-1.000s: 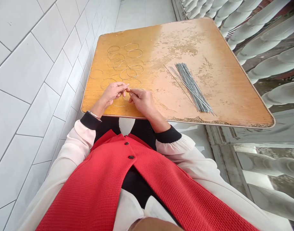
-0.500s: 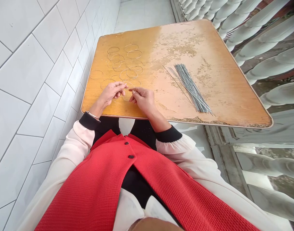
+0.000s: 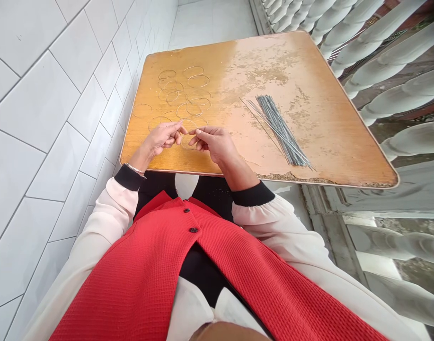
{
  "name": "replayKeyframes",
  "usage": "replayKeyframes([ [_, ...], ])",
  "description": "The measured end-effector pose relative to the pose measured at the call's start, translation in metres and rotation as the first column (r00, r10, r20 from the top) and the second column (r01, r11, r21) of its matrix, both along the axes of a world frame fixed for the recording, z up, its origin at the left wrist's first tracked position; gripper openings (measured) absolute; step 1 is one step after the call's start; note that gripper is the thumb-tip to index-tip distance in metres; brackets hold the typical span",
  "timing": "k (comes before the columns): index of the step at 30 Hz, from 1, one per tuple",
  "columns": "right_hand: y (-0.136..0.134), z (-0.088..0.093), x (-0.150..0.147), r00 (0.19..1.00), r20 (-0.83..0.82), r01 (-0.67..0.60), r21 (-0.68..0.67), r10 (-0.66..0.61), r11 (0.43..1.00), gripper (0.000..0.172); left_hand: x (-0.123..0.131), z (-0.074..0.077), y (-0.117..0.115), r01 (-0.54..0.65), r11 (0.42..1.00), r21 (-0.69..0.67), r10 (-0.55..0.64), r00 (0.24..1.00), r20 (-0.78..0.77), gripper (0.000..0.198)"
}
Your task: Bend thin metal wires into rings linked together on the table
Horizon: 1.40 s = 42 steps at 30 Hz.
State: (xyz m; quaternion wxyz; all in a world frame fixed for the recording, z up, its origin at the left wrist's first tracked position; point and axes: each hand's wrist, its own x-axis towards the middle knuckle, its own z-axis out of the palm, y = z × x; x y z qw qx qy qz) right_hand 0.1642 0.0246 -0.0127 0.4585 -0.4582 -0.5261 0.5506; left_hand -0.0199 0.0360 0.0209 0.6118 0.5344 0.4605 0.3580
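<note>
Above the near edge of the table, my left hand (image 3: 165,136) pinches one side of a thin wire loop (image 3: 190,120). Facing it from the right, my right hand (image 3: 218,142) has thumb and forefinger closed on the same loop's wire. The fingertips are a small gap apart, and the wire ends are too fine to make out. Just beyond my hands, several thin wire rings (image 3: 193,109) lie flat, some overlapping. To the right of my right hand rests a bundle of straight grey wires (image 3: 282,130), with a few loose along its left side.
The worn wooden table (image 3: 348,147) has peeling patches and a rounded right corner. A white tiled wall (image 3: 71,94) runs close along the left. White balusters (image 3: 390,85) stand along the right side.
My right hand has shifted slightly right, and its fingers have turned a little on the wire. The left hand has barely moved. The rings and the wire bundle lie as before.
</note>
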Motion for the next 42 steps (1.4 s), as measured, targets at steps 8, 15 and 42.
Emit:
replayKeyframes([
  [8, -0.001, -0.006, -0.001, 0.977, -0.179, 0.102, -0.070, -0.113, 0.992, 0.011, -0.003, -0.008, -0.003, -0.115, 0.993, -0.033, 0.119, 0.981, 0.150, 0.030],
  [15, -0.009, -0.005, -0.007, 0.959, -0.274, 0.028, -0.144, -0.067, 0.989, 0.015, 0.007, -0.009, -0.004, -0.227, 0.974, -0.017, 0.227, 0.958, 0.174, 0.033],
  [42, 0.007, 0.010, 0.000, 0.963, 0.258, -0.001, 0.270, -0.071, 0.963, 0.014, 0.004, 0.001, -0.010, 0.050, 0.994, -0.099, -0.022, 0.965, 0.263, 0.036],
])
